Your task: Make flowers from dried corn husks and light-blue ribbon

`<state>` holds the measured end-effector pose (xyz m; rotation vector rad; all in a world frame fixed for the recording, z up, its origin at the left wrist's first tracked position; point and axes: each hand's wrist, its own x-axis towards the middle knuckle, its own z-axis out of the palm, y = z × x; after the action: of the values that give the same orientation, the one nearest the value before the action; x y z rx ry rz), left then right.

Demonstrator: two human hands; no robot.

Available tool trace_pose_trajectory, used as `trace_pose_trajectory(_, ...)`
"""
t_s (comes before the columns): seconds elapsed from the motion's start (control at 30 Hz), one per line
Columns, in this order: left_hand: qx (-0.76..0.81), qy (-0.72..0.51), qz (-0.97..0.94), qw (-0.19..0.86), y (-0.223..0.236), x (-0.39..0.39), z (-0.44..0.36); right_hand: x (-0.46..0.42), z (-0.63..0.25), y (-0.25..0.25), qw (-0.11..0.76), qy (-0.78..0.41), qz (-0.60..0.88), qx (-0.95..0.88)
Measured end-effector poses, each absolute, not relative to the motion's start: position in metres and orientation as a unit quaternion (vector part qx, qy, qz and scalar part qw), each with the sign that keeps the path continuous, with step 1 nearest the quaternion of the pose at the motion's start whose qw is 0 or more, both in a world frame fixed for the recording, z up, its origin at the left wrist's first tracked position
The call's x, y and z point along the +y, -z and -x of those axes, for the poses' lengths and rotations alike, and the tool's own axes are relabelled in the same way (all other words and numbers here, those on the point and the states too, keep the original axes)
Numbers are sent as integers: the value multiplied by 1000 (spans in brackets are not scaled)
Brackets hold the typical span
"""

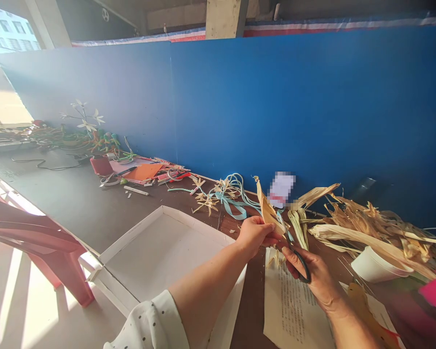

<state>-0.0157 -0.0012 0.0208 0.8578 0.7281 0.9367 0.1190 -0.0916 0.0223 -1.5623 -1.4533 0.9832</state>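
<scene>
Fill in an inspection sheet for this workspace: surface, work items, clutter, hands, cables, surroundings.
Surface: dark table, with a shallow white tray and a printed sheet on it.
Work items: dried husk piece and black-handled scissors, both in hand.
Clutter: husk pile and white bowl to the right; blue ribbon and orange paper farther left.
Hands: left hand holds the husk piece in its fingers; right hand holds the scissors at the husk.
Cables: one thin dark cord toward the table's far left; whether electrical, cannot tell.
Surroundings: blue panel behind the table; reddish plastic chair at the left.
</scene>
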Motion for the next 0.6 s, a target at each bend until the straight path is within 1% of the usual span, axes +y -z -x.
trace_pose_trajectory(0.37, 343, -443, -404, 723, -19, 4, 17, -93, -120, -23, 385, -409, 607, -562)
trace_pose_trajectory(0.6, 349, -441, -407, 720, -20, 4, 19, -93, -121, -22, 384, -391, 612, -570)
